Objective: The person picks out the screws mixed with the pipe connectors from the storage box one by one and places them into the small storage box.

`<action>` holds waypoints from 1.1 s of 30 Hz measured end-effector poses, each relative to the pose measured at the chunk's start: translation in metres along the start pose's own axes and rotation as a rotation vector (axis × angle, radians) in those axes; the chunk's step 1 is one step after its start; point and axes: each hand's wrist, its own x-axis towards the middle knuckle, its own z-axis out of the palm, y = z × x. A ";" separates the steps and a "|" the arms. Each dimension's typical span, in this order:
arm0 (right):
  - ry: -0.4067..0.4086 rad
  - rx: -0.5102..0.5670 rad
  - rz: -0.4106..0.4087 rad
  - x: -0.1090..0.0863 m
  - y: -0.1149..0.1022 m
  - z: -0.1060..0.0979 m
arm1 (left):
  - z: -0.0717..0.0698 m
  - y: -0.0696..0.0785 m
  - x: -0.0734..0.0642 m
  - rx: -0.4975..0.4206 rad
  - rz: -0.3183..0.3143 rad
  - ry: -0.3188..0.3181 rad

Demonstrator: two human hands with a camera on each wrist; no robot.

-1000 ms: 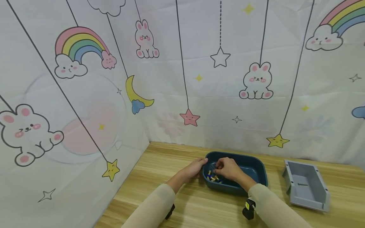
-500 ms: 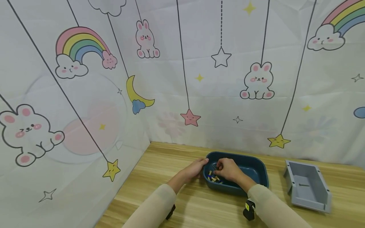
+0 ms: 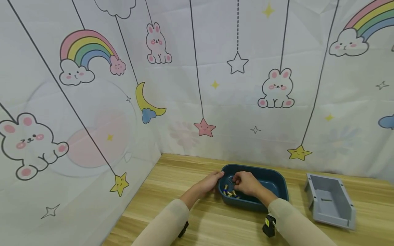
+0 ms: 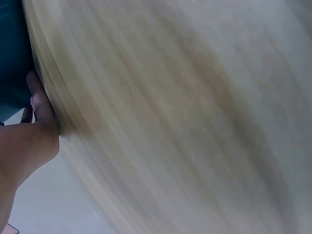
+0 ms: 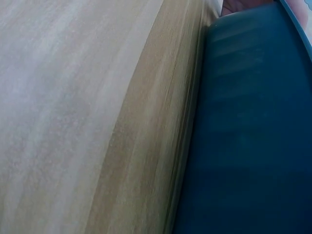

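Observation:
A dark teal plastic basin (image 3: 278,176) stands on the wooden table. My left hand (image 3: 210,181) holds its left end, thumb at the rim and the other fingers along the outer wall; the left wrist view shows the fingers (image 4: 41,100) against that wall. My right hand (image 3: 246,182) reaches down inside the basin with bent fingers. Beside its fingertips lies a thin grey piece (image 3: 230,179) like a screw. Several small brass-coloured fittings (image 3: 229,193), some with blue bands, lie in the near left corner. What the right fingertips hold, if anything, I cannot tell.
To the right stands a grey open-fronted parts bin (image 3: 332,205) with a single screw (image 3: 326,199) on its floor. White cloth (image 3: 184,85) printed with rabbits and stars hangs behind and to the left of the wooden table (image 3: 172,167).
My right fingertips have drawn slightly away from the brass fittings, showing more of the basin floor beside them. The left hand stays at the rim.

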 end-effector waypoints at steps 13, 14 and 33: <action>0.002 -0.038 -0.003 -0.005 -0.005 -0.006 | 0.001 0.004 0.000 0.022 -0.006 0.002; -0.002 -0.042 -0.002 -0.006 -0.005 -0.006 | 0.001 0.003 0.000 0.020 -0.007 -0.001; -0.049 -0.077 0.002 -0.012 -0.010 -0.011 | 0.002 0.001 -0.001 0.003 -0.007 0.006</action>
